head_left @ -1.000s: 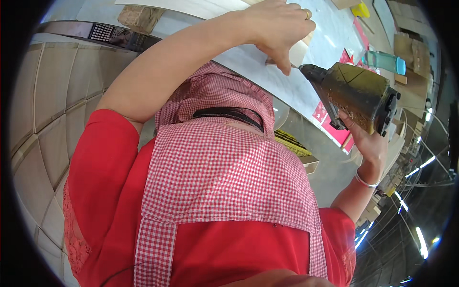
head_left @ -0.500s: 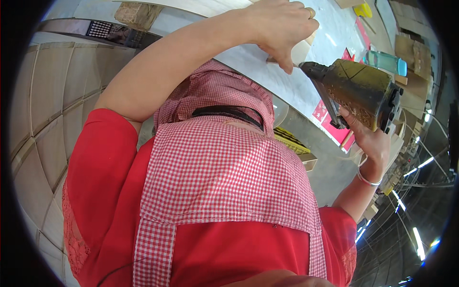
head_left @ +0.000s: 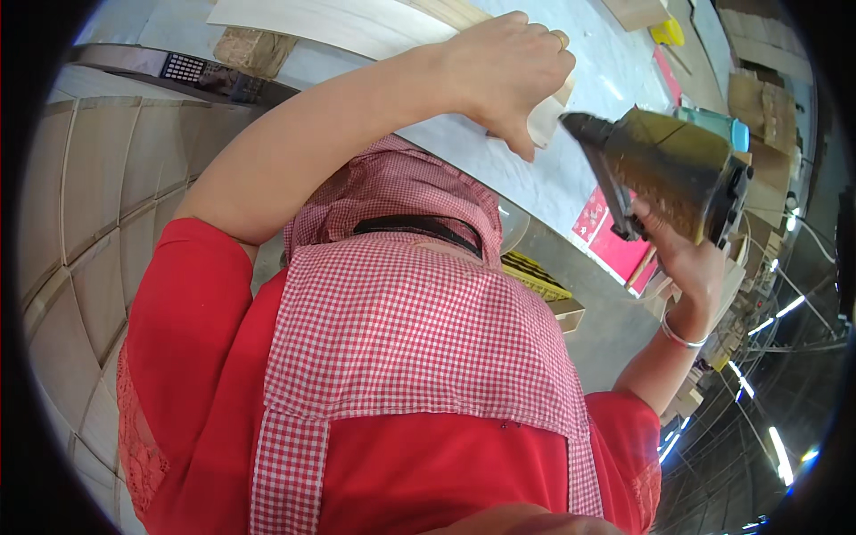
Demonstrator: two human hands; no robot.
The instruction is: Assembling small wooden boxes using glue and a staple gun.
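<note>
My right hand (head_left: 691,263) is wrapped round the handle of a worn, yellowish nail gun (head_left: 664,165), its black nose tilted up toward my left hand. My left hand (head_left: 508,76) is closed over a small pale wooden piece (head_left: 542,123) on the worktable, thumb pointing down along its near side. Most of that piece is hidden beneath my fingers. Between the gun's nose and the wood a narrow gap shows.
Long pale boards (head_left: 330,20) lie at the far left of the worktable (head_left: 455,147). Toward the right are red sheets (head_left: 615,241), a teal container (head_left: 713,125) and a yellow cup (head_left: 667,32). Stacked wooden panels (head_left: 94,178) stand at left; a yellow-black box (head_left: 533,275) sits below.
My left hand and the wooden piece have shifted slightly left and nearer. The nail gun's nose, close against the wood before, is now apart from it; my right hand keeps its grip.
</note>
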